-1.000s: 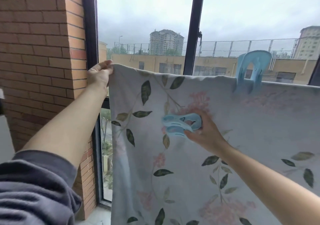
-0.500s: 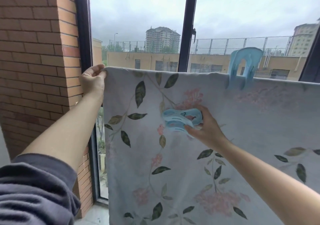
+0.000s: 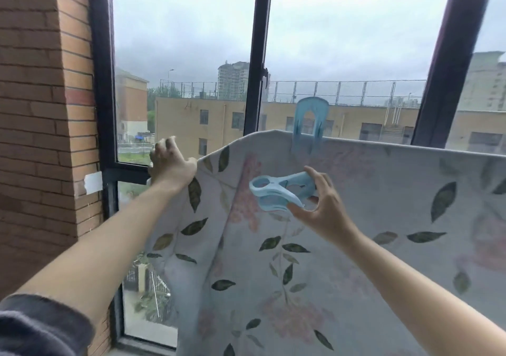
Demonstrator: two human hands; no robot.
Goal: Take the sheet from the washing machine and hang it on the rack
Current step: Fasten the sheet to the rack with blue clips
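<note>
A pale sheet (image 3: 369,219) printed with leaves and pink flowers hangs over a rail that the cloth hides. One light blue clip (image 3: 310,121) stands upright on its top edge and pins it. My left hand (image 3: 171,164) grips the sheet's upper left corner, which sags below the rest of the edge. My right hand (image 3: 320,208) holds a second light blue clip (image 3: 282,191) in front of the sheet, its ring end pointing left.
A brick pillar (image 3: 41,136) fills the left side. Dark window frames (image 3: 256,68) stand close behind the sheet, with buildings and grey sky outside. A sill (image 3: 142,347) runs along the bottom left.
The view has tilted up. My left hand has pulled the sheet's corner downward, so the top edge now slopes. My right hand still holds the loose clip, now a little lower and further right.
</note>
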